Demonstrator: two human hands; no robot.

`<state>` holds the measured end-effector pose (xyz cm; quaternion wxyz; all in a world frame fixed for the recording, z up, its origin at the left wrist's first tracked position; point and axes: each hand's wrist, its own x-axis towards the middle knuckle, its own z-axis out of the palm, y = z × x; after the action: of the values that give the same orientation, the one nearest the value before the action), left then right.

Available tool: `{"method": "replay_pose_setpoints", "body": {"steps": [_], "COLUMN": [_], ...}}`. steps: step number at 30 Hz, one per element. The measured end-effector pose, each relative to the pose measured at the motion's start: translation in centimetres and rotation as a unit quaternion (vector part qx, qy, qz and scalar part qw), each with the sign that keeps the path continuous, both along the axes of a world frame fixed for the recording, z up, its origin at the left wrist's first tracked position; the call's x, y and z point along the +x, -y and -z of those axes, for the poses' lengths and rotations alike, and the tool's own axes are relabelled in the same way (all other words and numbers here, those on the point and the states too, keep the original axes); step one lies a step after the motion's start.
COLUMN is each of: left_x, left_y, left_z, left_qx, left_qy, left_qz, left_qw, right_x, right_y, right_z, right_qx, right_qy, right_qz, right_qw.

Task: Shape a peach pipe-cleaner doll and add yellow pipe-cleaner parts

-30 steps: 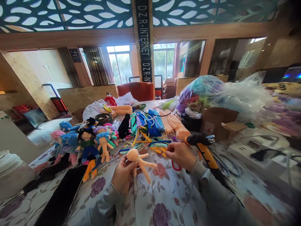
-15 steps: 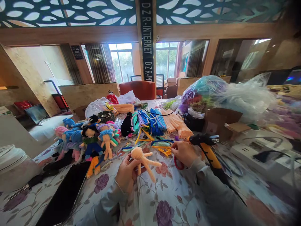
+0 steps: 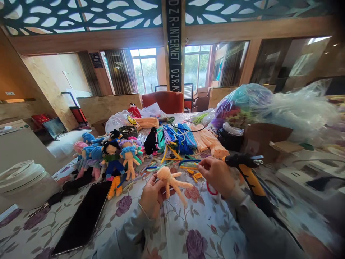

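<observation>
My left hand (image 3: 151, 196) grips a peach pipe-cleaner doll (image 3: 172, 181) by its body, head up, limbs sticking out to the right. My right hand (image 3: 217, 175) is curled closed just right of the doll, fingertips pinched near loose pipe-cleaner pieces (image 3: 188, 167); what they pinch is too small to name. A red scissor handle (image 3: 210, 190) shows under that hand. A black and orange glue gun (image 3: 248, 172) stands right next to it.
Finished dolls (image 3: 113, 158) cluster at left, bundles of coloured pipe cleaners (image 3: 183, 138) behind. A black phone (image 3: 83, 217) lies front left, a plastic jar (image 3: 25, 183) at far left. Plastic bags (image 3: 269, 108) and a cardboard box (image 3: 266, 140) stand at right on the flowered tablecloth (image 3: 194, 230).
The view has shifted so everything sits a little further right. Both hands keep the same pose, the doll still held in the left.
</observation>
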<state>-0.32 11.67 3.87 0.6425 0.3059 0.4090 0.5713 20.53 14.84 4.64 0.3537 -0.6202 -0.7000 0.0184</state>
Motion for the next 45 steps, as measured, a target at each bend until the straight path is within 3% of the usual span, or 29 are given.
{"method": "replay_pose_setpoints", "body": {"steps": [3, 6, 14, 38, 45], "left_x": [0.1, 0.3, 0.9, 1.3, 0.9], "left_y": [0.1, 0.3, 0.8, 1.0, 0.5], "left_z": [0.0, -0.1, -0.4, -0.4, -0.1], "left_qx": [0.007, 0.007, 0.017, 0.076, 0.054], "left_qy": [0.005, 0.011, 0.018, -0.05, -0.038], "left_qz": [0.0, 0.002, 0.004, -0.004, -0.011], "left_qw": [1.0, 1.0, 1.0, 0.996, 0.998], "right_x": [-2.5, -4.7, -5.5, -6.0, -4.9], "right_y": [2.0, 3.4, 3.7, 3.7, 3.5], "right_z": [-0.4, -0.3, 0.0, 0.2, -0.4], "right_qx": [0.036, 0.037, 0.061, 0.045, -0.008], "right_qy": [-0.091, -0.085, -0.057, -0.076, -0.156], "right_qz": [-0.105, -0.156, -0.129, -0.126, -0.168], "right_qw": [0.99, 0.983, 0.988, 0.988, 0.973]}}
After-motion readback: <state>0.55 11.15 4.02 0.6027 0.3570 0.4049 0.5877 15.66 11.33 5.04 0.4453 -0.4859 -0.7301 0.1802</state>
